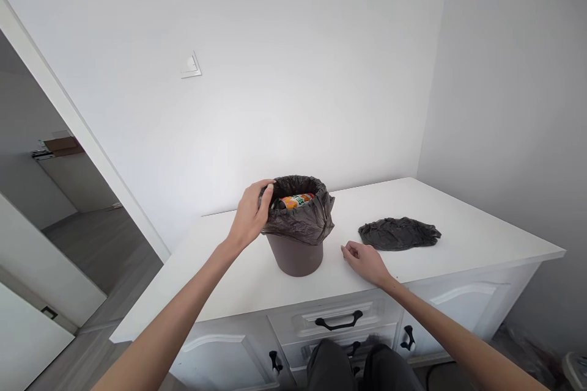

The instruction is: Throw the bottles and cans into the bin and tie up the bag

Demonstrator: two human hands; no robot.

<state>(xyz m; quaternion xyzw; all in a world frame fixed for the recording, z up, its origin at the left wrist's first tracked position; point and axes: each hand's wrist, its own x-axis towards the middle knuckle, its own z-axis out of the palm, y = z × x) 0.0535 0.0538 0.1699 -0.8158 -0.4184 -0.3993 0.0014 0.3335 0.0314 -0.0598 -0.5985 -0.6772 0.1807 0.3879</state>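
Observation:
A small brown trash bin (298, 259) stands upright on the white cabinet top. Its dark plastic bag (305, 226) is folded over the rim and hangs down outside. Inside lies a crumpled orange, white and green wrapper or pack (297, 201), partly hidden by the bag. My left hand (251, 211) grips the rim at the bin's left side, thumb and fingers closed over the bag's edge. My right hand (364, 261) rests on the cabinet top, its fingers curled with nothing seen in them. Just behind it a folded black plastic bag (398, 234) lies flat.
The white cabinet (481, 220) backs onto a wall with a light switch (191, 65). Its front has a drawer with a black handle (338, 320). On the left a doorway opens to another room with a cardboard box (63, 146). My knees (332, 366) are against the cabinet front.

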